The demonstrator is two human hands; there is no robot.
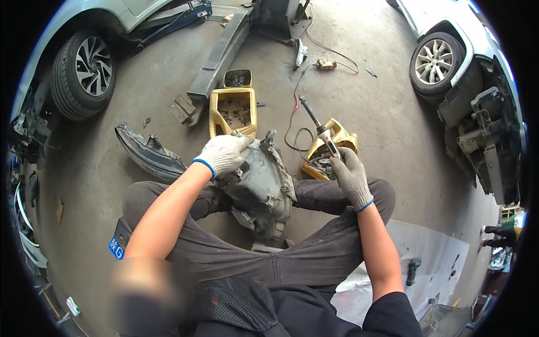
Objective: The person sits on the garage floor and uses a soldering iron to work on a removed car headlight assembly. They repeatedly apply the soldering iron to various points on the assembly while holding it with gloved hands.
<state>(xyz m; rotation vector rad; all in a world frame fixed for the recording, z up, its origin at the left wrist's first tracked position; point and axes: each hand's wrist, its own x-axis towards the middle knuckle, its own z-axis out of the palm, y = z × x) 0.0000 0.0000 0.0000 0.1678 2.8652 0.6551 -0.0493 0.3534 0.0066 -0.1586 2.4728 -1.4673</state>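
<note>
At your far left a silver car sits with its front wheel [84,70] on the concrete floor [359,90], and a clear headlight lens [149,154] lies on the floor just beside your left knee. Above it a grey steel lift beam [219,56] runs away from you, with two cut-open yellow jugs [233,109] full of small parts next to its end.

Your left hand [224,153], in a grey work glove with a blue cuff, is laid over the top of the grey headlight housing [261,188], fingers curled round its upper edge in a closed grip that holds it steady. The housing rests in your lap, between your crossed legs, tilted with its back toward you.

Your right hand [351,175], gloved the same way, is wrapped in a closed grip round the handle of a soldering iron [317,126]; the tool points up and away from you, its tip clear of the housing. Its cord trails off across the floor. Just behind that hand stands another cut yellow jug [331,149].

At the far right a white car [466,67] stands with its front bumper off, and a pale sheet [432,253] lies on the floor beside your right leg.
</note>
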